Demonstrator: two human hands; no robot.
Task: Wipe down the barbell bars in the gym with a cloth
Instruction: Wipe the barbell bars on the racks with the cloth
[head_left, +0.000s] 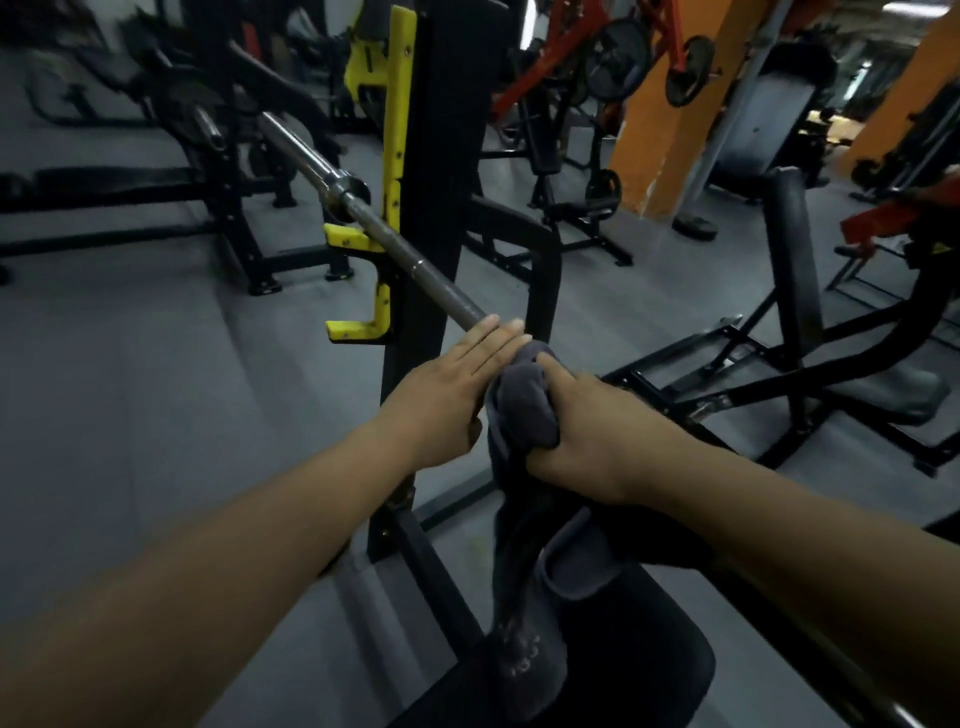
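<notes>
Bar: barbell bar (395, 244) runs from 10 o'clock down to the ctr of my view. Bare steel shaft, sleeve at the far end. The near end passes under the hands.
Holder: upper yellow hook (345, 236), fixed to the black upright (436, 156), carries the bar. The shaft sits in its cradle w/ the collar just past it on the 10 o'clock side. Lower yellow hook (353, 328) sits beneath, apart from the bar.
L hand: left hand (457, 384) lies on top of the bar, fingers straight and together, tips toward 1 o'clock and touching the cloth edge. Thumb is tucked under. I see no curl round the bar.
R hand: right hand (587, 431) is just beside the L, at its 4 o'clock, fingers clamped round the bunched cloth.
Hands, relation: side by side w/ only the cloth between them.
Cloth: dark grey cloth (524, 410) is wadded over the bar. I cannot tell if it wraps fully round, as the underside is hidden. Its tail hangs to 6 o'clock, over the black bench pad (623, 675).
Surroundings: grey floor (130, 389) at 9 o'clock, orange pillar (665, 130) at 1, incline bench (795, 260) at 3.
</notes>
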